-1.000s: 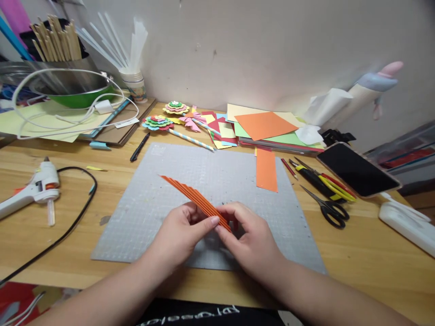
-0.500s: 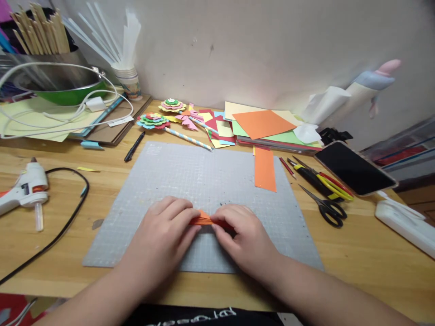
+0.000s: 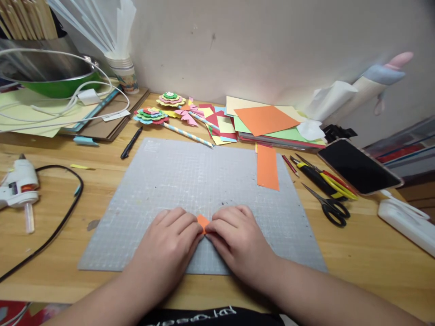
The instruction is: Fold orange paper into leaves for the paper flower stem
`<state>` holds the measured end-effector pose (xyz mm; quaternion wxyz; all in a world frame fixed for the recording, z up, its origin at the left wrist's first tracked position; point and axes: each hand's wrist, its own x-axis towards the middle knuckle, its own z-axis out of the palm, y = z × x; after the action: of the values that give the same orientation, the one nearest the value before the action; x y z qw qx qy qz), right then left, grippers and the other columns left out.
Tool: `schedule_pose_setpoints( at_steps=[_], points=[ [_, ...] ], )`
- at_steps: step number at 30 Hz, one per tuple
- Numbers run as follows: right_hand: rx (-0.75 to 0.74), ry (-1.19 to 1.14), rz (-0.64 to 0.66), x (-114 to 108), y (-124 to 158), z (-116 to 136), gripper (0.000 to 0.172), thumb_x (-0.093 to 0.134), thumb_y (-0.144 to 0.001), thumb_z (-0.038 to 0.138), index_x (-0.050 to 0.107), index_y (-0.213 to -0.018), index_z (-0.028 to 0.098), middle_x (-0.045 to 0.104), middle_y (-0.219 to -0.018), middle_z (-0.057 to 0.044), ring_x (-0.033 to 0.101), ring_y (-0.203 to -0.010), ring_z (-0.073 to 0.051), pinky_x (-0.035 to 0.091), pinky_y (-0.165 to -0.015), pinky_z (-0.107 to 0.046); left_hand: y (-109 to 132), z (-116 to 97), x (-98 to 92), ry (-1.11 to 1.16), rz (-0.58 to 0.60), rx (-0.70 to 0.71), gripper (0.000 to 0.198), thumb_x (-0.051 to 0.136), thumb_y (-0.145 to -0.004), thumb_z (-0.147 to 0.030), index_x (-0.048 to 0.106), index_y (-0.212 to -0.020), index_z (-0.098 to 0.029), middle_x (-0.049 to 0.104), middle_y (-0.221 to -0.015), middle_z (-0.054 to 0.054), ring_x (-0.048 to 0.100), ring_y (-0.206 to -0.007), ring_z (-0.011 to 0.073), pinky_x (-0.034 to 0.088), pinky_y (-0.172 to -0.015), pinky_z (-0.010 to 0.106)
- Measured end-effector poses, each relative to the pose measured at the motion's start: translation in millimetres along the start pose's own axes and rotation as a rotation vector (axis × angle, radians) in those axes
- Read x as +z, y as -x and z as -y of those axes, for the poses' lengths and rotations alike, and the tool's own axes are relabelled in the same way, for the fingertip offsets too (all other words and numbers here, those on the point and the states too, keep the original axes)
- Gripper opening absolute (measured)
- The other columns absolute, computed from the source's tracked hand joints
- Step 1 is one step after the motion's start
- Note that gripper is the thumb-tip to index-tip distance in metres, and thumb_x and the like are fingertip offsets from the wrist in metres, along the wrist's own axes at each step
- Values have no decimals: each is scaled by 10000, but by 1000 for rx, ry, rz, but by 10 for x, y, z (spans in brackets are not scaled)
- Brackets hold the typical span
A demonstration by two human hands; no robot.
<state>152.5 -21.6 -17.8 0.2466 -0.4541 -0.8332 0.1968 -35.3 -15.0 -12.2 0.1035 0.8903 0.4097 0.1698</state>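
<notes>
My left hand (image 3: 168, 242) and my right hand (image 3: 236, 237) lie side by side on the grey cutting mat (image 3: 190, 176), fingers curled down over a folded orange pleated paper (image 3: 203, 222). Only a small orange corner of it shows between the two hands. The rest of the paper is hidden under my fingers. Both hands press it against the mat near the front edge.
An orange paper strip (image 3: 267, 166) lies on the mat's right side. Scissors (image 3: 328, 206), a cutter and pencils, and a phone (image 3: 358, 166) sit to the right. Coloured paper sheets (image 3: 268, 122), paper flowers (image 3: 151, 114), a pen (image 3: 131, 142) lie behind. A glue gun (image 3: 18, 185) is left.
The pleated orange paper, first held up slanting between my hands, has been brought down flat onto the mat and closed up; my hands now cover nearly all of it.
</notes>
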Motion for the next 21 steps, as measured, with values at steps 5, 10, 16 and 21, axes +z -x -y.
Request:
schedule_pose_setpoints(
  at_steps=[5,10,16,21],
  points=[
    [12,-21,19,6,-7,-4,160,521,-900,167,615,-772,184,603,-769,8,511,-779,-142,291,-754,-316,22,5,-11,103,41,-96,159,474,-909,-226,605,-825,-199,604,-803,16,504,-792,200,377,-705,367],
    [9,-20,37,-13,-10,13,138,513,-899,158,618,-811,173,603,-785,-5,502,-788,-150,297,-751,-316,84,-13,-24,30,26,-131,148,480,-905,-230,587,-809,-196,611,-799,18,510,-790,220,369,-695,387],
    [36,-30,61,-24,-24,23,105,523,-897,172,605,-832,173,610,-799,-3,503,-797,-149,300,-763,-316,86,-13,-27,15,37,-132,120,464,-908,-194,568,-847,-193,603,-820,25,510,-785,225,385,-694,395],
    [43,-5,83,-15,-48,26,112,515,-886,148,588,-803,169,604,-790,-5,501,-795,-152,293,-754,-318,47,6,8,-45,70,-95,135,456,-895,-150,560,-816,-182,585,-795,35,504,-764,234,394,-675,400]
  ],
)
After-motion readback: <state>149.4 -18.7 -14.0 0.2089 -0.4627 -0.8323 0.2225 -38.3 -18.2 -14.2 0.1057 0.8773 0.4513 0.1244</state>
